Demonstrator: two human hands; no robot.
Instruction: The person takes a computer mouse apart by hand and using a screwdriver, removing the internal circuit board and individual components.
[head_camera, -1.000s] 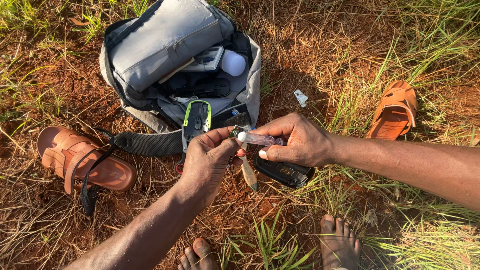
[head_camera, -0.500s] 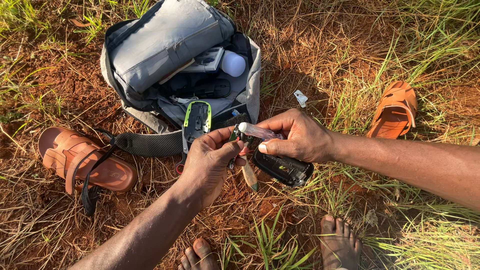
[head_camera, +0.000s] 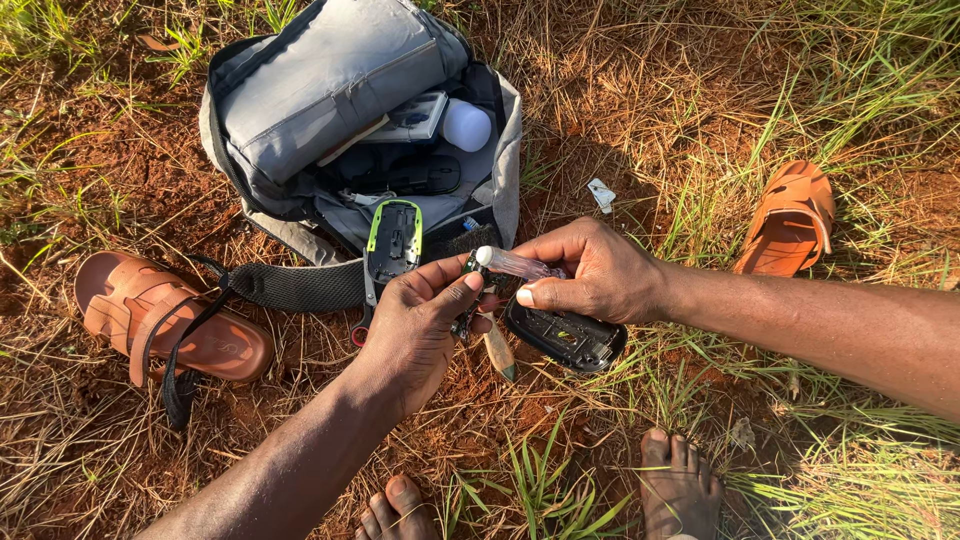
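Head view, looking down at bare red soil and dry grass. At centre frame our left hand (head_camera: 415, 335) is curled closed, thumb and fingers pinching a small dark part (head_camera: 466, 300) we cannot identify. Our right hand (head_camera: 590, 272) is closed around a slim clear tube with a white tip (head_camera: 512, 263), the tip pointing toward the left hand and nearly touching the pinched part. Just below the right hand, on the ground, lies an open black device shell (head_camera: 566, 338), inner side up. The tube looks light and thin-walled, probably smooth and liable to slip; we judge it is best held along the barrel near the tip, as it is now. The pinched part seems small and rigid, easily lost in the grass. Upper left of centre, a grey bag (head_camera: 300, 90) lies unzipped; inside we see a white ball-like object (head_camera: 466, 126), a flat pale box (head_camera: 418, 115) and dark items, with a green-edged black shell (head_camera: 393, 238) resting at its lower lip. Brown sandal (head_camera: 165, 325) at left, orange sandal (head_camera: 792, 215) at right, bare toes along the bottom edge.
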